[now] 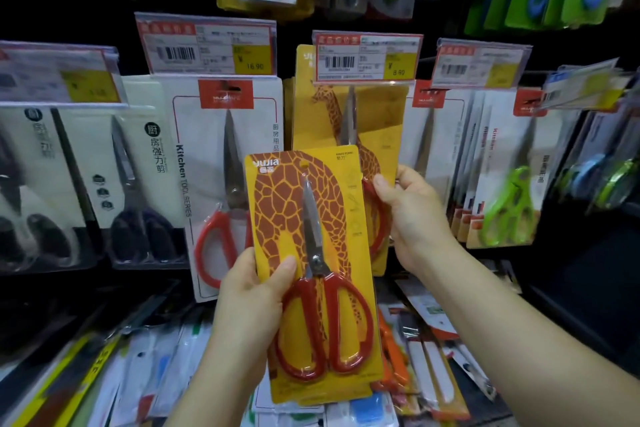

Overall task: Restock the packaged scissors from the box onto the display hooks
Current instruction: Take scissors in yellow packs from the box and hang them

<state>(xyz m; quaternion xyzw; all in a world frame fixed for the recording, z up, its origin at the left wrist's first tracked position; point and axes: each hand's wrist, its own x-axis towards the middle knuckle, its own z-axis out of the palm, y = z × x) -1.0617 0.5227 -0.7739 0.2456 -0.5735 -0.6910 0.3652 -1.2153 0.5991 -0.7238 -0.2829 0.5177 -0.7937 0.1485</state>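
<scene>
The left hand (254, 298) grips the near yellow giraffe-print scissors pack (311, 274) by its left edge, thumb pressed across the front of the card and the other fingers hidden behind it, holding it upright in front of the display. The right hand (414, 215) pinches the right edge of the matching hanging packs (349, 114) on the far hook, under the 8.90 price tag (367, 57). To the left hangs a white Kitchen Tool Series pack (221, 184) (red handles), to the right a green-handled scissors pack (509, 208), and below lie loose packages (429, 357).
</scene>
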